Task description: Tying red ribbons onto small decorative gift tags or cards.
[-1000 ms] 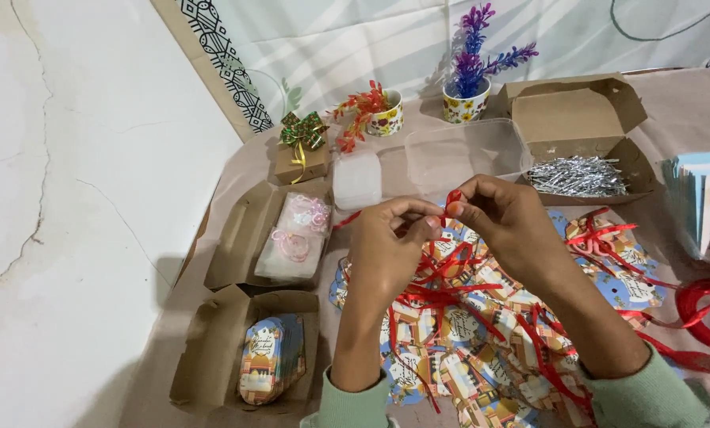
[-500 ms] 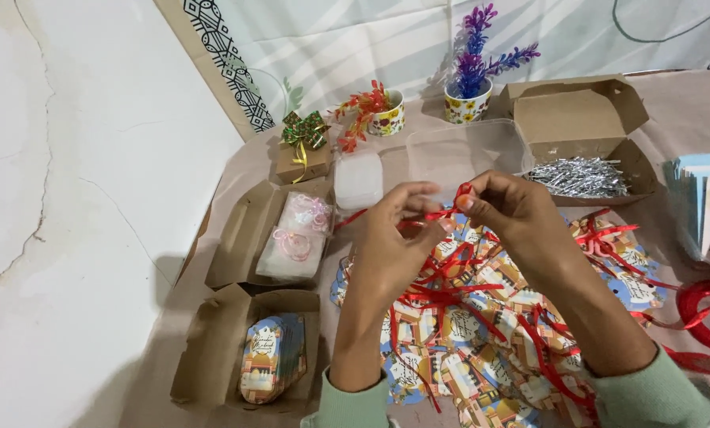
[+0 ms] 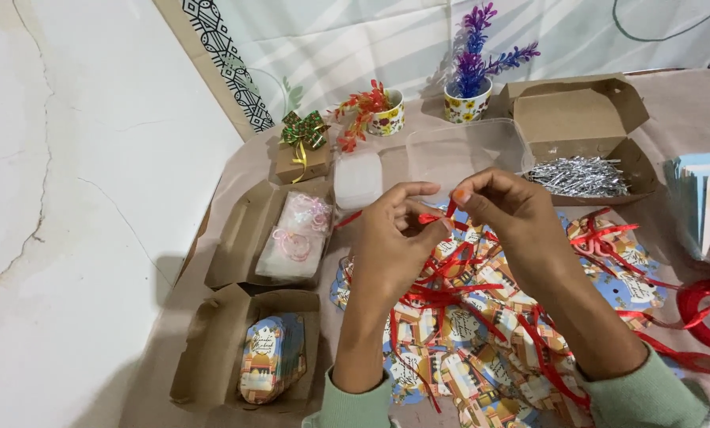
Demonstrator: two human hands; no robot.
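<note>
Even, fairly bright indoor light, soft shadows falling left, sharp focus, no glare

A thin, glossy red satin-like ribbon [image 3: 438,218] is pinched between the left hand [image 3: 394,250] and the right hand [image 3: 509,218], above a heap of smooth printed paper tags [image 3: 466,333] with a slight sheen. The open brown boxes [image 3: 236,238] look like matt, rough cardboard; one holds shiny silver metallic strips [image 3: 581,176]. A clear plastic lidded tub [image 3: 359,178] looks smooth and cloudy. The surface [image 3: 688,103] wears matt beige cloth, softly creased
</note>
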